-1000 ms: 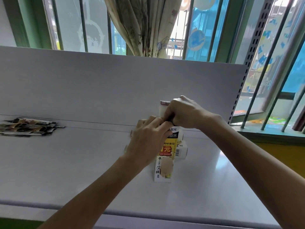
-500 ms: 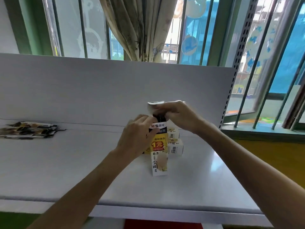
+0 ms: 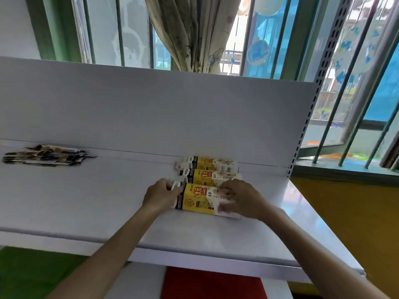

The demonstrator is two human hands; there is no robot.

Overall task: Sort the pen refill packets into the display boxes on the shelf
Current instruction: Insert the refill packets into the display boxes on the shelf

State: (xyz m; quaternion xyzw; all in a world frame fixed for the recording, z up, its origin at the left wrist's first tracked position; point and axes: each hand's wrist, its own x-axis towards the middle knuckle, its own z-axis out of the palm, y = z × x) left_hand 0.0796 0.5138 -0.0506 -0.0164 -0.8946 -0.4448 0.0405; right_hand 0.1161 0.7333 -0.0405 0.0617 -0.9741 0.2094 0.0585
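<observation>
Three yellow, black and white display boxes lie on their sides in a row on the white shelf [image 3: 86, 201]. The nearest box [image 3: 198, 199] is between my hands. My left hand [image 3: 159, 195] grips its black and white end at the left. On the box's right, white end rests my right hand [image 3: 241, 199], fingers curled over it. The middle box [image 3: 207, 174] and the far box [image 3: 209, 164] lie behind, the far one against the back panel. A pile of dark pen refill packets [image 3: 47, 156] lies at the shelf's far left.
The shelf's white back panel [image 3: 151, 108] rises behind the boxes. A perforated upright [image 3: 302, 134] bounds the shelf at the right. Window bars and a curtain [image 3: 194, 33] stand beyond. The shelf's front edge [image 3: 216, 260] runs below my forearms.
The box that stood upright in both hands now lies flat on the shelf in front of the other two. My view has tilted down and drawn back.
</observation>
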